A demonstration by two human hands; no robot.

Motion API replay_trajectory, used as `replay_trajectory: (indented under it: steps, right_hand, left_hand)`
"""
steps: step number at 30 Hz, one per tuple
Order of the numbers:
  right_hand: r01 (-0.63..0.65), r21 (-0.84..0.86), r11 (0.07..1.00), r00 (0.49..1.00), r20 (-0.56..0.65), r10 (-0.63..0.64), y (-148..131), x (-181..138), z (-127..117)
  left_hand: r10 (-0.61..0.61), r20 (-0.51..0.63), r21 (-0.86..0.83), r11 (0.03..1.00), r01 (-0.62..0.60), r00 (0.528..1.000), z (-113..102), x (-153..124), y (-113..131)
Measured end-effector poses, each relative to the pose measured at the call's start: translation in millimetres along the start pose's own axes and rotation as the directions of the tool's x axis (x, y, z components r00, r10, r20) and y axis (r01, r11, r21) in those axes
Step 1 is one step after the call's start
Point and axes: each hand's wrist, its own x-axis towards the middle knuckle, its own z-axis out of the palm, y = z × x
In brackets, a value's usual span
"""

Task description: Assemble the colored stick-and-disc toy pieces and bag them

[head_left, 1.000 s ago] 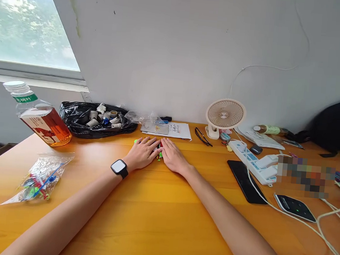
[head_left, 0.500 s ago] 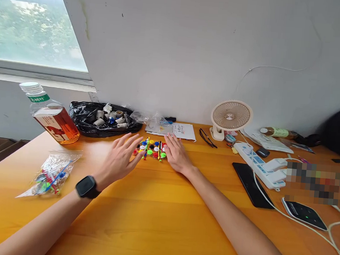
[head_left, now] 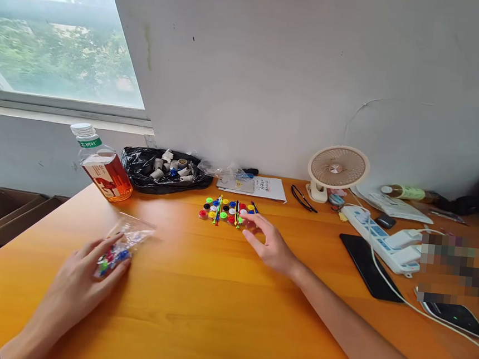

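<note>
A cluster of small coloured round pieces and thin sticks (head_left: 227, 211) lies on the orange wooden table (head_left: 219, 312). My right hand (head_left: 268, 242) hovers just right of and below the cluster, fingers spread, holding nothing. My left hand (head_left: 79, 276) rests at the near left with its fingers curled over a clear plastic bag (head_left: 124, 240) of more coloured pieces; the hand is motion-blurred.
A tilted bottle of amber drink (head_left: 101, 164) and a black bag of small rolls (head_left: 162, 170) stand at the back left. Papers (head_left: 259, 187), glasses (head_left: 304, 198), a small fan (head_left: 336, 170), a power strip (head_left: 385, 240) with cables and a black phone (head_left: 368, 266) lie to the right.
My left hand left the coloured cluster and swept left and nearer, onto the plastic bag. My right hand drew back slightly from the cluster. The view panned left.
</note>
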Motion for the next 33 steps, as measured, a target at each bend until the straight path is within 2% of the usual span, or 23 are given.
replay_trajectory:
  steps: [4,8,12,14,16,18,22,24,26,30,33]
  right_hand:
    - [-0.187,0.133,0.973,0.972,0.171,0.164,0,-36,1]
    - [-0.191,0.109,0.976,0.964,0.209,0.165,2,-52,-2]
    - [-0.269,0.267,0.925,0.954,0.202,0.22,17,-49,-17]
    - [-0.333,0.388,0.859,0.94,0.213,0.268,31,-45,-33]
    - [-0.376,0.43,0.82,0.926,0.199,0.321,46,-42,-52]
    - [-0.412,0.439,0.799,0.911,0.164,0.379,58,-40,-70]
    - [-0.415,0.545,0.728,0.893,0.093,0.44,70,-39,-93]
    - [-0.391,0.608,0.691,0.896,0.081,0.436,70,-39,-97]
    - [-0.38,0.624,0.683,0.899,0.078,0.43,68,-39,-97]
    - [-0.366,0.559,0.744,0.911,0.051,0.41,63,-40,-96]
    - [-0.353,0.476,0.805,0.913,-0.011,0.407,66,-40,-97]
  left_hand:
    - [0.286,0.08,-0.196,0.944,-0.267,0.955,15,-16,79]
    - [0.438,0.121,-0.401,0.843,-0.359,0.891,38,-15,155]
    - [0.509,0.106,-0.519,0.761,-0.389,0.854,46,13,209]
    - [0.564,0.081,-0.589,0.692,-0.417,0.822,43,34,231]
    - [0.593,0.091,-0.659,0.638,-0.399,0.8,40,55,252]
    - [0.583,0.074,-0.728,0.587,-0.356,0.809,41,73,271]
    - [0.473,0.122,-0.885,0.45,-0.12,0.872,54,96,302]
    - [0.464,0.183,-0.9,0.433,-0.042,0.866,60,105,316]
    - [0.475,0.169,-0.884,0.461,-0.081,0.863,62,114,328]
    - [0.45,-0.01,-0.806,0.525,-0.274,0.893,65,137,346]
    - [0.379,-0.134,-0.775,0.535,-0.336,0.916,72,166,354]
